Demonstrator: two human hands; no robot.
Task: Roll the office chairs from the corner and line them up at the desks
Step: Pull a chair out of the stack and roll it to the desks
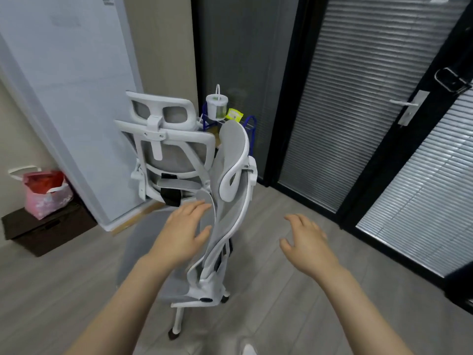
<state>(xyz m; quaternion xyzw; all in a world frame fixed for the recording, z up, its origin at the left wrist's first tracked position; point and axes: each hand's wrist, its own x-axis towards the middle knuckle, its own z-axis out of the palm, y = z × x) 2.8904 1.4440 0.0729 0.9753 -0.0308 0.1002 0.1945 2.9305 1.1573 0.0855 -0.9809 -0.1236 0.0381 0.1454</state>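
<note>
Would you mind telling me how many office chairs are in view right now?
2. The near chair stands side-on between the hands; the far chair stands behind it toward the corner, back facing the camera. None seems hidden.

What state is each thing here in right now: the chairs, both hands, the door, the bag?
Near chair: upright, seen side-on.
Far chair: upright, untouched.
Left hand: open, at near chair's backrest.
Right hand: open, holding nothing.
Door: closed.
Pink bag: on dark box.

Pink bag (46, 198) atop dark box (48, 228)
</note>
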